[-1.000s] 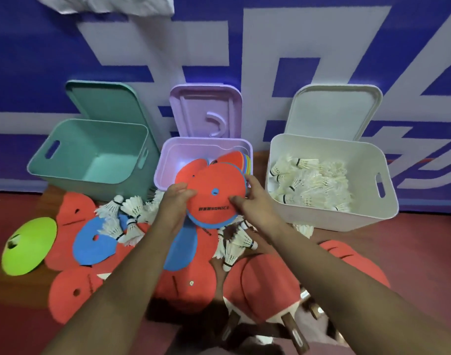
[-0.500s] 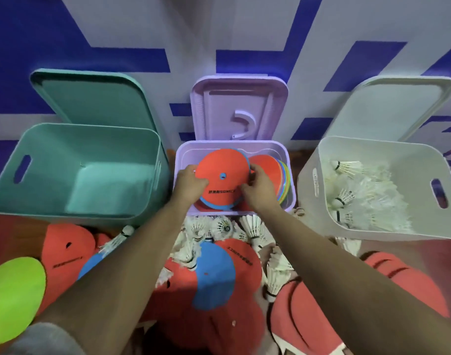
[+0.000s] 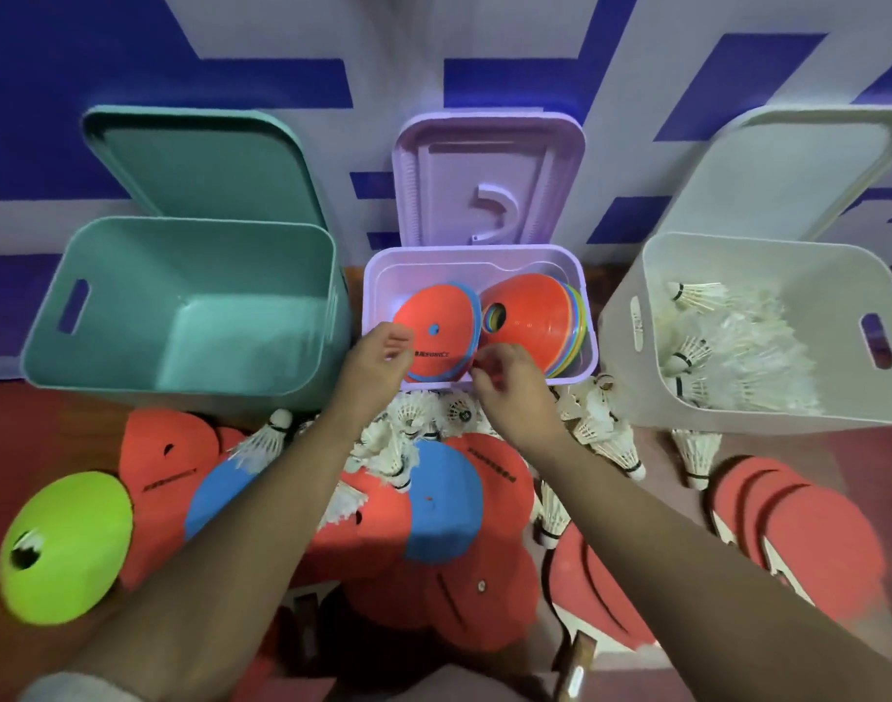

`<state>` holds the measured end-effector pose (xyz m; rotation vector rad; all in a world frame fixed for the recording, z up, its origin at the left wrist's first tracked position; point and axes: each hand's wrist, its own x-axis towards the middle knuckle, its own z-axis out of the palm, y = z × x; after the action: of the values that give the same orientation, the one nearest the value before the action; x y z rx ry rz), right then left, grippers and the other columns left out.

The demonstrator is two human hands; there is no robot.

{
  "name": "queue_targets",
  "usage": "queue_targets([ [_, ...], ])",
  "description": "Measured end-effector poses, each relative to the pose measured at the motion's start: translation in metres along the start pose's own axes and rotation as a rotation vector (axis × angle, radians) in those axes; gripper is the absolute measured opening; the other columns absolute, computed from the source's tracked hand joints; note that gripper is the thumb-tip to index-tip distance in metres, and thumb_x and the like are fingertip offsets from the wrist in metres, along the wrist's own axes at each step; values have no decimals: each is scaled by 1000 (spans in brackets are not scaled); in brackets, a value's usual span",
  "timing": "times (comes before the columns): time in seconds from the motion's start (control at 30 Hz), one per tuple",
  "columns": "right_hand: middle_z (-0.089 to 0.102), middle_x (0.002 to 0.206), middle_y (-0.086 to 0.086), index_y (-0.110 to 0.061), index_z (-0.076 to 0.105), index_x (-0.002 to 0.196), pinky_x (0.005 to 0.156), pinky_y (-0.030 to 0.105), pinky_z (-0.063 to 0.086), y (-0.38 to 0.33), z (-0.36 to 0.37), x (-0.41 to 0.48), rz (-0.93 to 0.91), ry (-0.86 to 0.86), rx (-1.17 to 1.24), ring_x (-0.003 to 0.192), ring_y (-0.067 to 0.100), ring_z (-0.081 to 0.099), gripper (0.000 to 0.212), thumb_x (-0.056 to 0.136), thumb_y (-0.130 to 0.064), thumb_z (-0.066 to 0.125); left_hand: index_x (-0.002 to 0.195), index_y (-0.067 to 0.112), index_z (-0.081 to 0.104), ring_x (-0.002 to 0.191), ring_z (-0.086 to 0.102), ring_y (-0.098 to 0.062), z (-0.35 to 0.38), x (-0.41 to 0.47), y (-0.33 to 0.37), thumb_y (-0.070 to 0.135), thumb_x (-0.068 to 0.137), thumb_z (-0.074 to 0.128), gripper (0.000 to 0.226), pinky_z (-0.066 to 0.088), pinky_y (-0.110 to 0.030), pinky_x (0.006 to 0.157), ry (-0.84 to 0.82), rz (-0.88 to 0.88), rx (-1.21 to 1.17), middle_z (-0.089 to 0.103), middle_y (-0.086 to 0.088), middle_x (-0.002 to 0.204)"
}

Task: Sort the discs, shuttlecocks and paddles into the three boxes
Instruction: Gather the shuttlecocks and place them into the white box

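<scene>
An orange disc on a blue one [image 3: 441, 329] lies tilted in the left part of the purple box [image 3: 474, 253], beside a stack of orange and coloured discs [image 3: 535, 316]. My left hand [image 3: 378, 364] and my right hand [image 3: 510, 385] hover at the box's front rim with loosely curled fingers, holding nothing. The white box [image 3: 737, 268] on the right holds many shuttlecocks [image 3: 737, 347]. The teal box [image 3: 130, 306] on the left holds nothing. On the floor lie orange discs [image 3: 165, 463], a blue disc [image 3: 441, 504], a lime disc [image 3: 64, 544], loose shuttlecocks [image 3: 606, 440] and red paddles [image 3: 813, 529].
All three boxes stand in a row against a blue and white wall, their lids [image 3: 489, 179] propped open behind them. The pile of discs, shuttlecocks and paddles covers the red floor in front of the boxes, under my forearms.
Both hands carried the orange and blue discs from above the pile into the purple box and let go. The discs now rest inside and my hands have drawn back to the front rim.
</scene>
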<state>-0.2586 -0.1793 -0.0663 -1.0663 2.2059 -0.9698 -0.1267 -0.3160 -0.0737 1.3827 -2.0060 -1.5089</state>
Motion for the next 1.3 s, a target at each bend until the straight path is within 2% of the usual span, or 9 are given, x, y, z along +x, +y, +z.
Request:
queue_targets([
  [0.17,56,100,3,-12,59,101,81,46,50,4,13,-54,-32,-129,-18,89,21,59,17,84,-15,55,90,18,65,72,58,11,-17,-72,-25,5,89,59,14,43,-10,67,43,49,107,65,8,81],
  [0.33,46,120,9,-20,49,135,85,28,43,-4,34,-74,-87,-329,-184,96,27,59,48,88,-15,57,101,12,74,95,58,-18,-18,-106,-71,4,83,61,24,35,-3,88,104,147,347,57,-9,103],
  [0.47,42,121,14,-21,44,141,94,38,48,-9,61,-71,-117,-451,-281,101,36,59,55,88,-16,58,99,12,75,106,53,-24,-13,-108,-84,44,86,55,40,39,-32,104,97,105,398,54,-11,108],
  [0.57,44,113,13,-15,56,125,88,41,49,-8,69,-70,-107,-452,-293,90,37,60,36,88,-15,56,97,6,74,112,50,-17,-14,-111,-87,29,86,69,27,34,-26,107,4,147,398,48,-11,119],
  [0.73,48,111,10,-12,60,113,88,36,46,3,68,-76,-102,-452,-245,94,30,59,26,88,-21,61,94,7,71,106,48,-3,-17,-124,-83,18,90,64,14,42,-14,93,207,263,203,46,-5,117],
  [0.9,48,115,9,-15,59,120,91,37,45,18,57,-80,-143,-508,-346,101,31,61,32,91,-29,58,96,30,63,95,52,13,-38,-133,-61,23,95,58,9,40,-6,84,324,112,-59,54,8,115],
  [0.97,47,121,8,-19,54,132,95,36,45,17,56,-85,-228,-491,-311,109,28,57,46,89,-34,61,89,39,60,81,55,5,-45,-137,-65,28,96,58,13,44,-18,81,296,76,-125,61,13,93],
  [1.07,36,144,8,-30,43,143,105,39,42,12,72,-94,-372,-569,-283,128,29,46,67,82,-46,66,91,26,62,74,52,-12,-51,-142,-75,36,92,60,10,47,-32,74,249,20,-220,63,-4,82],
  [1.3,14,157,17,-36,49,136,114,46,29,6,113,-115,-570,-829,-688,142,36,24,49,89,-30,62,88,21,59,71,48,-9,-58,-151,-89,19,91,64,6,41,-14,63,367,-68,-278,59,12,79],
])
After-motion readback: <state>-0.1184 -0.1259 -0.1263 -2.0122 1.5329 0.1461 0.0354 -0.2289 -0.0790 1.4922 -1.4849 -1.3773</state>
